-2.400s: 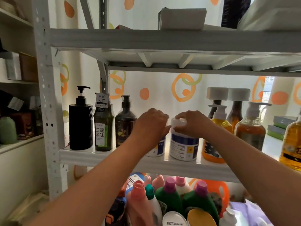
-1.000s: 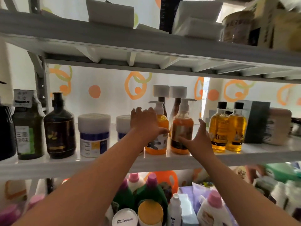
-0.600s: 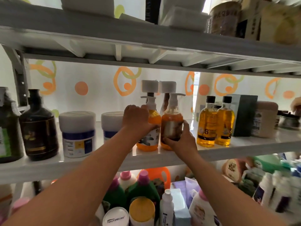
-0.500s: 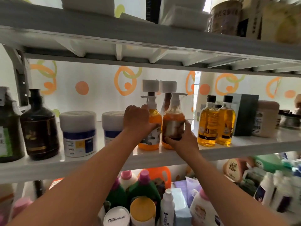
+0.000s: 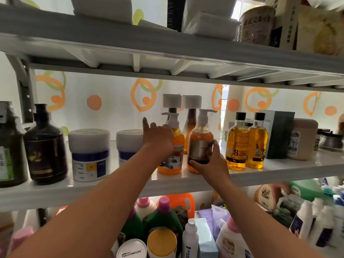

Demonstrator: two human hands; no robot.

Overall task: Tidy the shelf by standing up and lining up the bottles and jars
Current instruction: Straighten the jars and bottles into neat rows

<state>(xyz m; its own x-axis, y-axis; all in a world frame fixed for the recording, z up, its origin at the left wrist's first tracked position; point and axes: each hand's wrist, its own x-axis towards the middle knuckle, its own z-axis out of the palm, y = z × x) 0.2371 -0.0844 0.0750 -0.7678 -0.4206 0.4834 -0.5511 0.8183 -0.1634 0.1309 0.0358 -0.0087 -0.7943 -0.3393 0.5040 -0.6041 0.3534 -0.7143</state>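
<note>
Gripping: right hand (image 5: 210, 164) wrapped round the lower body of the amber pump bottle (image 5: 201, 144), thumb across its base, fingers closed on it.
Left hand: left hand (image 5: 158, 140) laid against the orange pump bottle (image 5: 172, 157), fingers loosely spread, forefinger lifted; whether it truly grips, I cannot tell.
Position: both bottles upright at the front of the shelf (image 5: 167, 185), just beside each other, a narrow gap between.
Axis: long axes vertical; pump spouts point different ways.
Neighbours: two jars (image 5: 89, 155) to the left, two yellow bottles (image 5: 247, 144) to the right, all standing.
Key relation: the amber bottle sits directly ahead of the right hand, which is nearer; it likely needs sliding level with the row.
Risk: tall, narrow-based bottles may tip if pushed high.
</note>
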